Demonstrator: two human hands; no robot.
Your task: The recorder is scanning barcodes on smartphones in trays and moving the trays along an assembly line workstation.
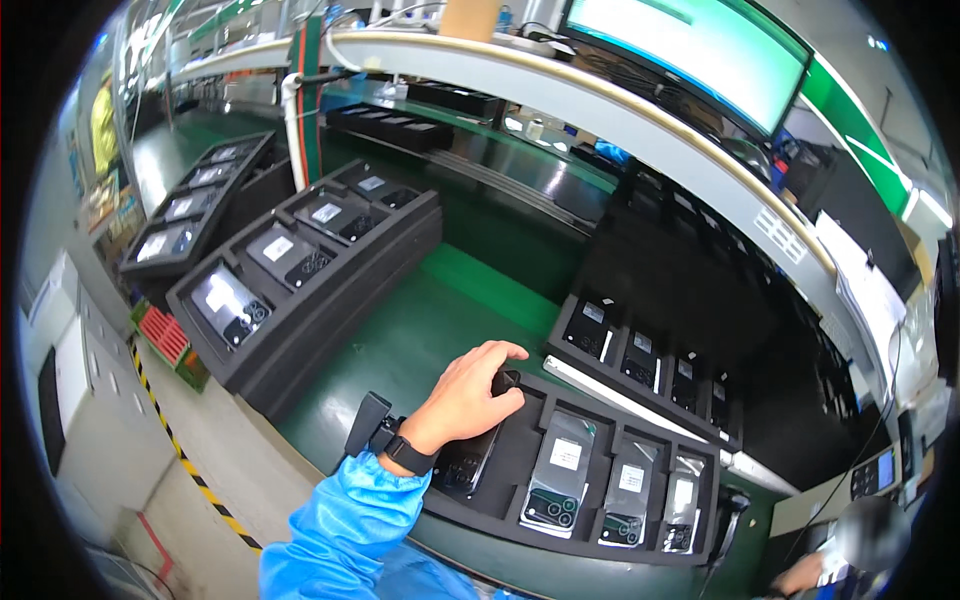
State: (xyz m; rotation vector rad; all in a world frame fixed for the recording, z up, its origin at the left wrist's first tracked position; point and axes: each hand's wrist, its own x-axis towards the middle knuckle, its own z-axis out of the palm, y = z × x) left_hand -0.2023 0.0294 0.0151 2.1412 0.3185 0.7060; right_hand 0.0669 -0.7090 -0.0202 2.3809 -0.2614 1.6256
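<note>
My left hand (470, 390), in a blue sleeve and with a black band at the wrist, reaches over the left end of a black foam tray (540, 545). Its fingers and thumb curl about a small dark thing (506, 382), whose kind is too hidden to tell. Partly under the wrist lies a dark phone (468, 465) in the tray's leftmost slot. To its right, three phones rest back side up: one (560, 470), another (628, 490) and a third (683, 505). Each bears a white label. My right hand is out of view.
Stacked black trays with phones (330, 285) stand at left, beside another tilted tray (200, 200). Another phone tray (640, 370) lies beyond mine, along a white rail (640, 405). A shelf (640, 110) with a monitor (700, 50) spans above. Another person's hand (800, 575) shows lower right.
</note>
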